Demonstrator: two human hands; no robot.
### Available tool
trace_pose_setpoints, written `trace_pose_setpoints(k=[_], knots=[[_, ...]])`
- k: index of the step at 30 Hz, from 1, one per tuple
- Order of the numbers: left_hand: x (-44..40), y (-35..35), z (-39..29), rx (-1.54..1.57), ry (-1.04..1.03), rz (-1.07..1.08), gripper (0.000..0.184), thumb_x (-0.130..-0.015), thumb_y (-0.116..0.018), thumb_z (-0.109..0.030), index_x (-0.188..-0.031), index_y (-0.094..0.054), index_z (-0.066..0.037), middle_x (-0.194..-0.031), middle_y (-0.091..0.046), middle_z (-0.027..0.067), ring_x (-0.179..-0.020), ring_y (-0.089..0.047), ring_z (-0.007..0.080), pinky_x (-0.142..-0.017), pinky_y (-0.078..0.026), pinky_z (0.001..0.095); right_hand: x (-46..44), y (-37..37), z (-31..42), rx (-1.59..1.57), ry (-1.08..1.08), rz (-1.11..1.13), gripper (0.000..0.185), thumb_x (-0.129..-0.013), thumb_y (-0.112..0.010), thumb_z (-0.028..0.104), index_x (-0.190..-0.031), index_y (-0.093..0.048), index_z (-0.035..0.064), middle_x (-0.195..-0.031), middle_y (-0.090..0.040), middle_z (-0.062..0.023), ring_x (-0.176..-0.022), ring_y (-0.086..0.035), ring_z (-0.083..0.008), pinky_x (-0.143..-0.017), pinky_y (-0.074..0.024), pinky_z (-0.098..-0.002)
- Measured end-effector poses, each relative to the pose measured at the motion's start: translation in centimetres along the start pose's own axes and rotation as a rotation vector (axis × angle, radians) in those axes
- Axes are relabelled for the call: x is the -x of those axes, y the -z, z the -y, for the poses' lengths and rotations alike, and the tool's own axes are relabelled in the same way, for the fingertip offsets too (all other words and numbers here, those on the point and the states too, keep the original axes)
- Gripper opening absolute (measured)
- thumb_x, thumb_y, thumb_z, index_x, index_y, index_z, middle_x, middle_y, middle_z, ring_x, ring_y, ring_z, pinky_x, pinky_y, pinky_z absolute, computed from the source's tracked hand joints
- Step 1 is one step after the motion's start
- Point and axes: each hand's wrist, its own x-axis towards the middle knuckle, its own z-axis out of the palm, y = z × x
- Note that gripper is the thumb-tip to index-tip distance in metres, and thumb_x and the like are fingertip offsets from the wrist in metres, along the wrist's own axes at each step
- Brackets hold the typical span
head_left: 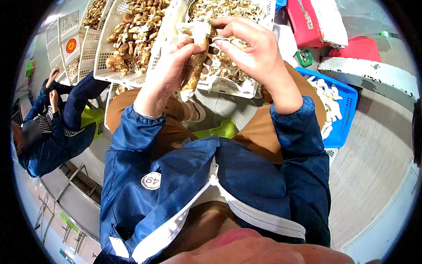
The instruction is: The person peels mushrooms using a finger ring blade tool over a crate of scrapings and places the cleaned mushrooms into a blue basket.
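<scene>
While the left hand (pixel 173 66) clamps its fingers around a slanted mushroom (pixel 193 75) at the near left part of the scraps crate (pixel 235 86), the right hand (pixel 257 48) pinches a thin pale piece (pixel 221 38) between thumb and forefinger; what that piece is, I cannot tell. Left of the crate stands a basket (pixel 102 57) heaped with whole mushrooms (pixel 134 35), and farther left sits another person (pixel 57 125). Right of the crate is a blue basket (pixel 350 114) of white slices (pixel 329 99); on the crate's near side, a shoe (pixel 198 111) shows.
</scene>
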Motion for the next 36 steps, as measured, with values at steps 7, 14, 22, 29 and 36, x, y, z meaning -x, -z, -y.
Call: trace_pose_setpoints(k=[7,14,22,29,36], knots=[[0.2,-0.4,-0.1,0.086,0.137,0.002,0.027,-0.091,-0.061,-0.013,-0.114,-0.061,0.0,-0.097,-0.067,0.0088,-0.081,-0.066,0.0166,-0.07,-0.055,0.0294,0.0,0.2,0.7,0.086,-0.075,0.048,0.009,-0.084,-0.069,0.006,-0.09,-0.067,-0.0007,-0.11,-0.072,-0.0142,-0.096,-0.071,-0.0263,-0.083,-0.0548,-0.0338],[0.2,0.1,0.3,-0.008,0.123,0.022,0.031,-0.089,-0.064,-0.015,-0.115,-0.063,0.002,-0.099,-0.068,0.0087,-0.085,-0.065,0.015,-0.079,-0.052,0.0275,0.1,0.6,0.8,0.041,-0.145,0.046,0.01,-0.087,-0.068,0.009,-0.091,-0.068,-0.0004,-0.1,-0.074,-0.0119,-0.088,-0.071,-0.022,-0.078,-0.0546,-0.0315],[0.4,0.0,0.0,-0.272,-0.069,0.0,0.021,-0.087,-0.061,-0.014,-0.101,-0.068,0.001,-0.087,-0.064,0.0035,-0.08,-0.059,0.0104,-0.072,-0.047,0.0244,0.1,0.4,0.4,0.039,-0.067,0.015,0.009,-0.086,-0.07,0.004,-0.093,-0.066,0.0002,-0.099,-0.072,-0.0118,-0.09,-0.071,-0.0236,-0.078,-0.0543,-0.0323],[0.3,1.2,0.1,-0.335,-0.024,0.057,0.017,-0.085,-0.061,-0.013,-0.093,-0.065,0.001,-0.085,-0.061,0.0029,-0.075,-0.056,0.0104,-0.065,-0.045,0.0241,0.1,0.9,0.8,0.054,-0.107,0.088,0.009,-0.087,-0.069,0.004,-0.093,-0.064,0.0002,-0.099,-0.072,-0.0104,-0.089,-0.07,-0.0209,-0.08,-0.0538,-0.0296],[0.8,0.9,-0.9,-0.37,-0.074,0.134,0.022,-0.088,-0.069,-0.015,-0.103,-0.065,0.0,-0.088,-0.061,0.002,-0.082,-0.056,0.0096,-0.071,-0.047,0.0258,0.2,1.5,0.0,-0.027,-0.317,-0.085,0.008,-0.087,-0.069,0.005,-0.093,-0.067,0.0012,-0.097,-0.073,-0.008,-0.089,-0.068,-0.0127,-0.078,-0.0525,-0.0268]])
